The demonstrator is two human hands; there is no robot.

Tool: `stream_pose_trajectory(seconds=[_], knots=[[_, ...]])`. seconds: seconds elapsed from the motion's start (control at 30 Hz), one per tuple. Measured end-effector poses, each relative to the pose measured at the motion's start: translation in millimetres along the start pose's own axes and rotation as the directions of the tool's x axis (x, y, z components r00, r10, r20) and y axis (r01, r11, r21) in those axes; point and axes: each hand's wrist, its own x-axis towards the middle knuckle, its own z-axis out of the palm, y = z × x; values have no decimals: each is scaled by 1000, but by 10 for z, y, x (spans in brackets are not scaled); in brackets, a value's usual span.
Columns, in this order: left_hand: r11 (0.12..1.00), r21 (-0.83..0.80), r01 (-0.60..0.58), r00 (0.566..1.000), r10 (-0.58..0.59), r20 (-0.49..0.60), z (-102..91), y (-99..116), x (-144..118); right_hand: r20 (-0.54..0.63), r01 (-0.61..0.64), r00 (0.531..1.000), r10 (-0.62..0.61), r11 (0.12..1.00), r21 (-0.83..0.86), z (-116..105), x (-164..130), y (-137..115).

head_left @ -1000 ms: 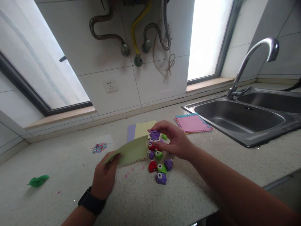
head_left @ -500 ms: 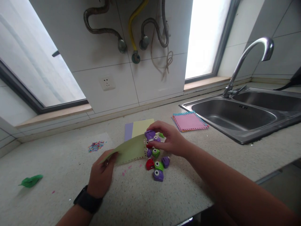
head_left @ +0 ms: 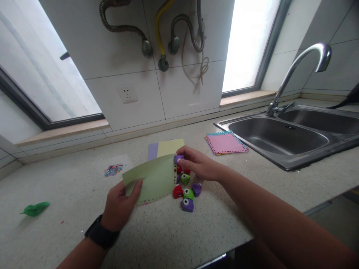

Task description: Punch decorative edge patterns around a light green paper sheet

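Left hand (head_left: 119, 203), low and left of centre in the frame, pinches the near corner of a green paper sheet (head_left: 151, 179) held just above the table (head_left: 196, 239). Right hand (head_left: 198, 166) closes its fingers on a purple punch (head_left: 178, 159) at the sheet's right edge, apparently clamped over it. More small punches (head_left: 186, 192) cluster just below, with pink sheets (head_left: 226, 142) near the sink (head_left: 280, 138).

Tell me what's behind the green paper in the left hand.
Behind the green paper lie a purple sheet and a yellow sheet, only their far ends showing; the rest is covered.
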Motion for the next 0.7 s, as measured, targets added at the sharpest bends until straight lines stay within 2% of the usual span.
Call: stream_pose_trajectory(seconds=[0.17,0.27,0.37,0.53,0.7], knots=[[992,-103,69,996,-62,68,-35,118,53,8,-29,1000,29,999,34,-6,-9,20],[968,-192,162,985,-148,87,-53,208,94,7,-62,998,62,996,60,-5,-12,4],[924,-275,266,963,-243,116,-73,259,114,41,-103,994,98,980,168,7,-5,-26],[809,-414,418,906,-337,255,-79,254,111,93,-133,989,114,964,231,26,25,-44],[770,-441,462,883,-354,307,-20,179,95,84,-204,978,189,947,250,69,52,19]])
